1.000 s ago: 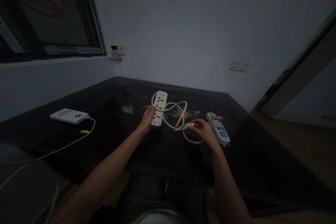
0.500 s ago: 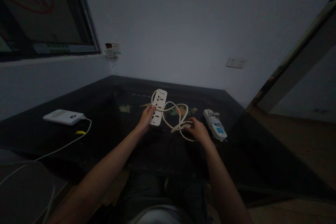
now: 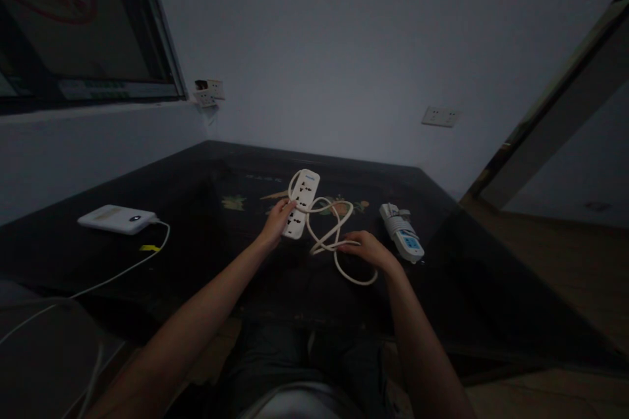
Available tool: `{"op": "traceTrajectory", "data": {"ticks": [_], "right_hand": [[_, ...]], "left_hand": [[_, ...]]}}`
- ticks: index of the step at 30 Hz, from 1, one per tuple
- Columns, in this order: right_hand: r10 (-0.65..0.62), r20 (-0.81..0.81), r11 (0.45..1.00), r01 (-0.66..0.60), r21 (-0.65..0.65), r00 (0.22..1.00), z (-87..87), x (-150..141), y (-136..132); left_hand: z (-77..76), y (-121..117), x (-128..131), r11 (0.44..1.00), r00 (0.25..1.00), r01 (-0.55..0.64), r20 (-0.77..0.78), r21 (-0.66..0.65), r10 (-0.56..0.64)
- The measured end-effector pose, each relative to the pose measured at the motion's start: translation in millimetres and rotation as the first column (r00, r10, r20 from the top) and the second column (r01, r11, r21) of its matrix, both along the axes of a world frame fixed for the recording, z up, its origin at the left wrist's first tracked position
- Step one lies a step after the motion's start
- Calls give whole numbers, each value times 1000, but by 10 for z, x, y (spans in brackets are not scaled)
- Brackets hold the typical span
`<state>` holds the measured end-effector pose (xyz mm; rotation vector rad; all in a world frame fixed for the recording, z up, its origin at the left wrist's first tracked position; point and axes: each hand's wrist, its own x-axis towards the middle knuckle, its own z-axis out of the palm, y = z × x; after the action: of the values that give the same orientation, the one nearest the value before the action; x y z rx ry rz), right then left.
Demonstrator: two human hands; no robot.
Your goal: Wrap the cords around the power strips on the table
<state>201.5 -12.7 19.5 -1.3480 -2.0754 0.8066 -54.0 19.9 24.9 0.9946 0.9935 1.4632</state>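
A white power strip (image 3: 307, 187) with several sockets is tilted above the dark table, its long side gripped by my left hand (image 3: 278, 221). My left thumb lies over its front, pressing on the cord there. From the strip, the cream power cord (image 3: 350, 209) runs right in loose, crossing loops. My right hand (image 3: 364, 247) is closed around a part of the cord, and one loop hangs below the fingers. To the right of that hand lies a second power strip (image 3: 411, 243), white with a blue socket face, its grey-white cord wound around it.
On the table's left stands a white power bank (image 3: 116, 218) with a thin white cable (image 3: 122, 270) running off toward the lower left. A yellow tag (image 3: 149, 248) sits by the cable. Wall sockets (image 3: 441, 116) are on the back wall, and the black table (image 3: 314, 294) reaches to it.
My right hand has moved slightly down with the cord, and its lower loop has swung wider and lower. My left hand and the power strip have shifted a little to the right.
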Motion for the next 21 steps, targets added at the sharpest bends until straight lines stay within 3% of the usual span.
{"op": "traceTrajectory", "data": {"ticks": [3,5,10,14,17,21], "right_hand": [[124,-17,989,-125,-80,992,30,27,15],[140,-34,987,-142,-77,990,39,46,36],[0,-40,996,3,87,999,42,84,90],[-76,-145,983,99,154,986,115,121,64],[-106,-241,981,141,132,965,183,144,10],[-166,-254,978,193,85,953,202,148,-18]], "left_hand": [[2,3,-2,1000,1000,4,3,-2,-4],[7,4,-9,1000,1000,5,7,-5,-5],[59,-16,-41,1000,999,1,33,-10,-1],[121,-42,-64,1000,998,15,68,-20,-13],[150,-62,-67,995,993,85,86,-48,-81],[157,-90,-64,980,981,189,45,-56,-187]]}}
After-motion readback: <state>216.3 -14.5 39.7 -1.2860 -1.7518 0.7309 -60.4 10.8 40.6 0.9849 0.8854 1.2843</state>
